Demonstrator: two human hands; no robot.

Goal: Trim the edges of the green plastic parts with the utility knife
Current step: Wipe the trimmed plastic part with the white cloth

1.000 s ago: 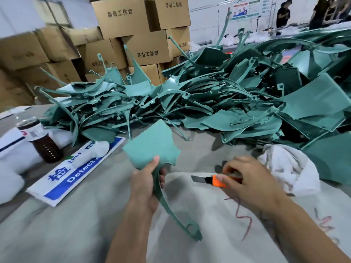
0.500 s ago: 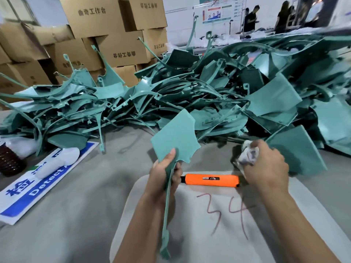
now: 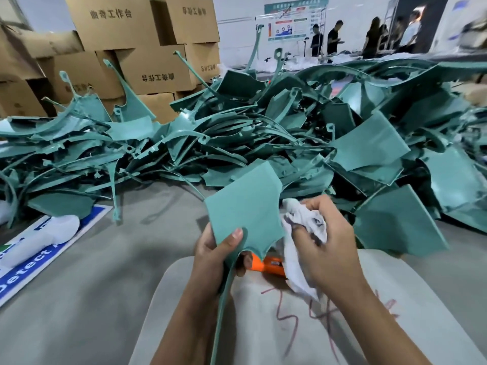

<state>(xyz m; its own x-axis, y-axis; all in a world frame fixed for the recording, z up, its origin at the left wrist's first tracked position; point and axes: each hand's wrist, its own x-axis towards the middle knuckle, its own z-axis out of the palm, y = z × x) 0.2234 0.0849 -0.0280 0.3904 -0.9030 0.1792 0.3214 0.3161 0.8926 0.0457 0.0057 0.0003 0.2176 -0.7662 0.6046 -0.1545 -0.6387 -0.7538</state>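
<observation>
While the left hand (image 3: 210,248) grips the green plastic part (image 3: 245,206) and the right hand (image 3: 324,238) bunches a white rag (image 3: 303,227) against it, wiping looks underway, so trimming next means retrieving the orange utility knife (image 3: 268,264).

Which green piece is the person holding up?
The green plastic part with the long thin stem, gripped by the left hand. All the others lie in the pile behind.

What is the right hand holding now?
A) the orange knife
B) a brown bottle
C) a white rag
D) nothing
C: the right hand grips a crumpled white rag beside the green part, while the orange knife lies on the table below.
</observation>
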